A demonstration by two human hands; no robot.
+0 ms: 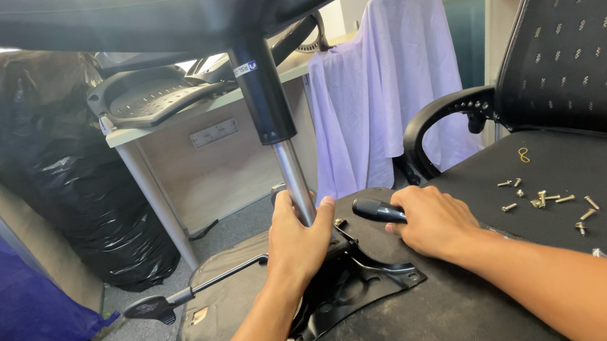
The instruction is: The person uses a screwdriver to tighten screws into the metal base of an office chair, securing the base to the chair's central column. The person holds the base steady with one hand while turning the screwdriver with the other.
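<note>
Gas lift cylinder gripped at its seat mechanism plate

Gas lift cylinder (287,161) stands upright at centre frame, its chrome rod seated in the black mechanism plate (349,287) bolted to the upturned seat underside (430,323); the star base (150,10) sits overhead, so the chair is being handled upside down. At far left, a black bin bag (43,158) leans beside a table (146,127). A lever (191,290) projects leftward from the plate. Left hand (298,242) is wrapped closed around the rod's lower end, wrist straight, forearm rising from below. Right hand (433,218) lies curled over a black handle (377,211), apparently steadying the plate. Loose screws (546,201) rest on a neighbouring office chair (599,102), within reach.
</note>
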